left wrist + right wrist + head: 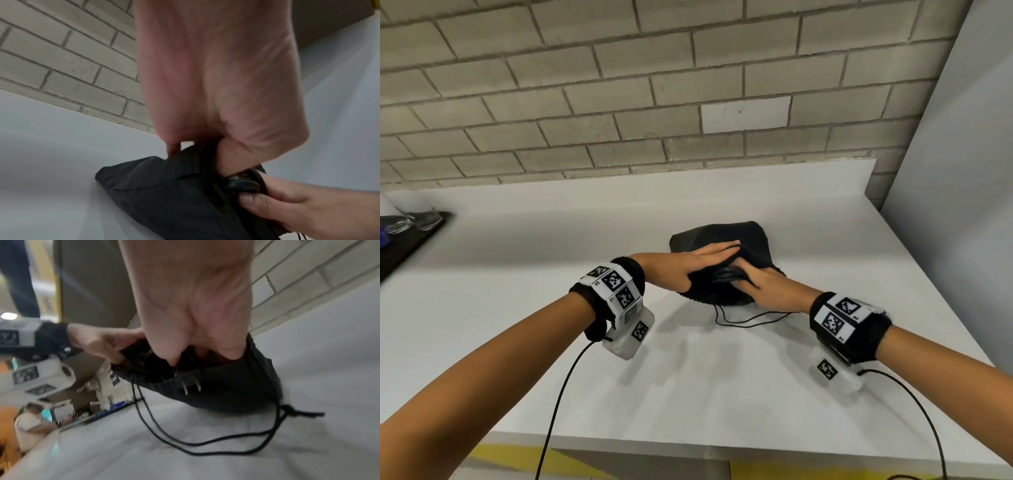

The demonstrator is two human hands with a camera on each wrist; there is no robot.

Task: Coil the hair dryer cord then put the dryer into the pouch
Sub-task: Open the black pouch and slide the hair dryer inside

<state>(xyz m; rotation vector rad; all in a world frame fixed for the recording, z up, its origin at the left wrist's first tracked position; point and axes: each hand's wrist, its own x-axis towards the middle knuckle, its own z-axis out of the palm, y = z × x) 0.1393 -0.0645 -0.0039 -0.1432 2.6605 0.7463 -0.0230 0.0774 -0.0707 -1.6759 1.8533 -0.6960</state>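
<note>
A black drawstring pouch lies bulging on the white table, its mouth toward me. My left hand pinches the upper rim, fingers on top and thumb inside the mouth. My right hand reaches into the mouth and grips the coiled black cord. In the right wrist view its fingers dip inside the pouch, and the two-pronged plug pokes out over the lower rim. The dryer body is hidden by the fabric.
The pouch's drawstring loops loose on the table toward me. A brick wall backs the table and a white panel stands on the right. A dark tray sits at the far left. The table's front edge is near.
</note>
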